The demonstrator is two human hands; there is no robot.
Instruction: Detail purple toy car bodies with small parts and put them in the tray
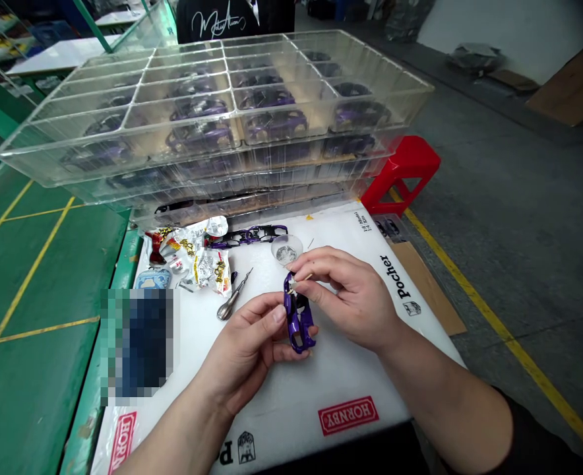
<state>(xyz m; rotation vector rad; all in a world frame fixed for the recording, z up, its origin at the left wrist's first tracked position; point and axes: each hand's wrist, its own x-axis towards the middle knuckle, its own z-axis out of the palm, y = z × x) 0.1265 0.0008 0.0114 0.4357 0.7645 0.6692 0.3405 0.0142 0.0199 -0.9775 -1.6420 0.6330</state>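
The left hand (254,336) held a glossy purple shell (294,324), thumb on its left side and fingertips showing at its near right edge. The shell stood lengthwise, one end pointing to the far side, over the middle of the white work surface (272,402). The right hand (353,293) was at the shell's far end, thumb and forefinger closed in a narrow pinch on a small, thin, pale piece (308,277); whether that piece touched the shell could not be told.

Just beyond the fingers sat a round clear dish (287,241) with small transparent bits in it. To its left lay more purple frames (249,235), in a row running left to right. Nearer, to the left of the shell, a metal-handled tool (232,300) lay slantwise, its thin tip towards the far right. Shiny printed packets (192,254) were heaped farther left, with a light-blue patterned item (153,279) at their near side and a blurred dark-blue object (146,343) nearer still.

Across the far side stood stacked clear trays (291,145), purple shells in many of the top one's compartments. A red stool (413,158) stood at the far right, near a yellow floor line (462,287), and a green table (29,277) spread to the left.
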